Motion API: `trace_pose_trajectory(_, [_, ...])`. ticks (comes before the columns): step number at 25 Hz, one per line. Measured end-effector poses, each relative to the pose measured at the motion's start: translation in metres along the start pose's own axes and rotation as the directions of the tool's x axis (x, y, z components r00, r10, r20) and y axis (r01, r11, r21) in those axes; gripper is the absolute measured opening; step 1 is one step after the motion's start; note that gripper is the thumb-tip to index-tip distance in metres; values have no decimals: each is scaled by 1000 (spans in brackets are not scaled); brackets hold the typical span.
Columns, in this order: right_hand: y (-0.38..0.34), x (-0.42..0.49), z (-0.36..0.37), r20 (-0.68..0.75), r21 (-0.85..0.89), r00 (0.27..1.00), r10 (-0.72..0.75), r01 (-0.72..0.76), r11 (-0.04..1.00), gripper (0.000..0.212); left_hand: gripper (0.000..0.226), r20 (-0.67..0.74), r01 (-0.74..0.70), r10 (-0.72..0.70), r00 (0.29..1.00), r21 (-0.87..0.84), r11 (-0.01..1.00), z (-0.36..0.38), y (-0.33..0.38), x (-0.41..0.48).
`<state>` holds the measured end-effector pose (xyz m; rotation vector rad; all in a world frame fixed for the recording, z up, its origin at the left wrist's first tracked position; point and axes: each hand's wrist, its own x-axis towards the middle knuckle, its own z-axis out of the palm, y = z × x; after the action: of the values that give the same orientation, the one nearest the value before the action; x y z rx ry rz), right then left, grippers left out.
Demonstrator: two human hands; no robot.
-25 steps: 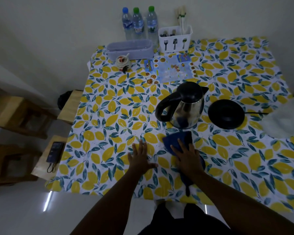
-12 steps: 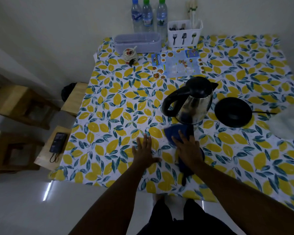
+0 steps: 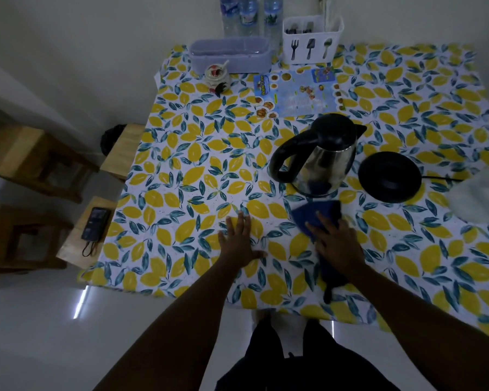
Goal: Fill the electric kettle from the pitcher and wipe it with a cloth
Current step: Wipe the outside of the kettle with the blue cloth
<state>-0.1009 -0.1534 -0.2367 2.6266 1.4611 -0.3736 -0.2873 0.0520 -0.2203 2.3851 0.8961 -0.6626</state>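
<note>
Steel electric kettle with black lid and handle (image 3: 321, 156) standing upright on the lemon-print bench (image 3: 181, 176), just left of its round black base (image 3: 389, 176). Right hand (image 3: 335, 244), fingers spread, pressing flat on the dark blue cloth (image 3: 315, 214) directly before the kettle. Left hand (image 3: 239, 242) open, palm down on the bench. Behind: white cutlery caddy (image 3: 312, 42), lilac lidded box (image 3: 229, 56), clear water bottles (image 3: 247, 15).
</note>
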Motion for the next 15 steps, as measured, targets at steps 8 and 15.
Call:
trace_pose_trajectory(8, [-15, -41, 15, -44, 48, 986, -162, 164, 985, 49, 108, -4, -75, 75, 997, 19, 997, 11, 26, -1])
trace_pose_trajectory(15, [71, -8, 0, 57, 1, 953, 298, -298, 954, 55, 124, 54, -59, 54, 997, 77, 995, 30, 52, -5])
